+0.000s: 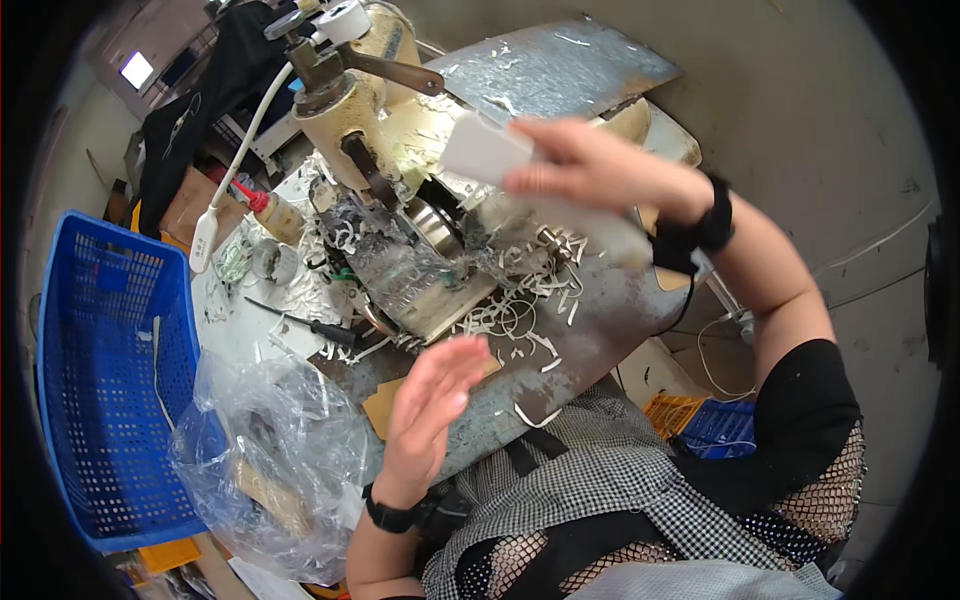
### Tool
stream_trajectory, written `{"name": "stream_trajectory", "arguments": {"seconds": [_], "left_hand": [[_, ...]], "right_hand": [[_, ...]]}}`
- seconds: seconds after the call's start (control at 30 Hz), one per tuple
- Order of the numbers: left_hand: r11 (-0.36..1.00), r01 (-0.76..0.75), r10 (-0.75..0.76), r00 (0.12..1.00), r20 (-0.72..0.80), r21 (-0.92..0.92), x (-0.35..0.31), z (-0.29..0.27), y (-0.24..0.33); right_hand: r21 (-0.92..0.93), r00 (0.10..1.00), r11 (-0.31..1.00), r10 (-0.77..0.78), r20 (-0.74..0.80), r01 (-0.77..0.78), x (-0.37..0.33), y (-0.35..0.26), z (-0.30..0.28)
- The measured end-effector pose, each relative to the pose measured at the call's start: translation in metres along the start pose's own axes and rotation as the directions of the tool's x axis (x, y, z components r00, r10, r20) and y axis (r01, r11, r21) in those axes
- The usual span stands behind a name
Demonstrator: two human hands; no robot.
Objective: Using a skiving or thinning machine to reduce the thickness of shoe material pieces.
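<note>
My right hand (590, 165) grips a flat white piece (487, 150) between thumb and fingers, above the right side of a cream-coloured bench machine (345, 125). Motion smears the hand's edges. Below it, a pale rounded shape (620, 240) is too blurred to name. The machine's shiny metal cylinder (435, 225) sits among grey fluff and curled white shavings (515, 318). Closer to me, my left hand (430, 410) is raised with its fingers stretched out and nothing in it. Beneath that hand lies a piece of brown cardboard (380, 405) at the table's near side.
A blue plastic basket (120, 420) stands left of the table, with a clear plastic bag (280, 430) beside it. A black-handled screwdriver (332, 332) and a red-nozzled bottle (277, 215) rest left of the machine. Behind is a metal sheet (550, 65); a white cable switch (203, 240) hangs at left.
</note>
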State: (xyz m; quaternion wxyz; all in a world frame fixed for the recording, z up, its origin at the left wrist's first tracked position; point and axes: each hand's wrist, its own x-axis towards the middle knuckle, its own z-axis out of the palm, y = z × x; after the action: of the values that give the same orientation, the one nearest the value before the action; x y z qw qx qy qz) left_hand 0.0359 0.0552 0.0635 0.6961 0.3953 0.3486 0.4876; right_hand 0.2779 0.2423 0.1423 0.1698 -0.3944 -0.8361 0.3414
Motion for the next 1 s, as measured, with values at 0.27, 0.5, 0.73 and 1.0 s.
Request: {"name": "stream_trajectory", "arguments": {"seconds": [0.27,0.5,0.73,1.0], "left_hand": [[1.000,0.014,-0.012,0.969,-0.246,0.010,-0.069,-0.035,-0.018],[1.000,0.014,-0.015,0.935,-0.355,-0.004,-0.089,-0.043,-0.026],[0.999,0.029,-0.035,0.932,-0.360,-0.020,-0.083,-0.049,-0.028],[0.998,0.000,0.021,0.945,-0.325,0.063,-0.085,-0.049,-0.022]], "right_hand": [[0.316,0.882,0.881,0.425,-0.204,-0.352,0.080,0.114,-0.062],[-0.355,0.914,0.852,0.296,-0.278,-0.384,0.066,0.103,-0.077],[-0.466,0.915,0.788,0.368,-0.167,-0.403,0.044,0.063,-0.058],[-0.439,0.980,0.877,0.190,-0.056,-0.195,0.081,0.014,0.006]]}}
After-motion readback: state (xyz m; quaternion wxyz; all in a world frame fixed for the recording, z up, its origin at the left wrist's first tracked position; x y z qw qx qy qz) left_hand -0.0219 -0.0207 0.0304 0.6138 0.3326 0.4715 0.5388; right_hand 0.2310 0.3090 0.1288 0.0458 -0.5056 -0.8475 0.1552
